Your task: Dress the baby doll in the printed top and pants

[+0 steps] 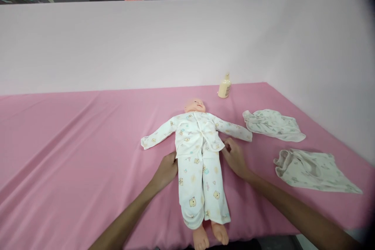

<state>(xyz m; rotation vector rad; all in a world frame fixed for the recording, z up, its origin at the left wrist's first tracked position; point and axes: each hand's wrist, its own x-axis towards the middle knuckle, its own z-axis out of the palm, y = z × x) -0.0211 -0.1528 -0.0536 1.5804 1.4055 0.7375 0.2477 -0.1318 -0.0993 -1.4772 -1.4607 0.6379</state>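
A baby doll (195, 105) lies on its back, head away from me, its bare feet at the near edge of the bed. It wears a white long-sleeved top (190, 129) with small bear prints and matching trousers (191, 187). The top's front panels part below the chest. My left hand (167, 170) is closed at the doll's waist on the left, fingertips partly hidden against the hem of the top. Across from it, my right hand (234, 158) is closed with thumb and finger on the top's lower right corner.
A pink sheet (73, 156) covers the bed. A pale yellow pump bottle (224, 88) stands beyond the doll's head by the white wall (131, 47). Two crumpled white printed garments, one farther (274, 125) and one nearer (313, 172), lie to the right.
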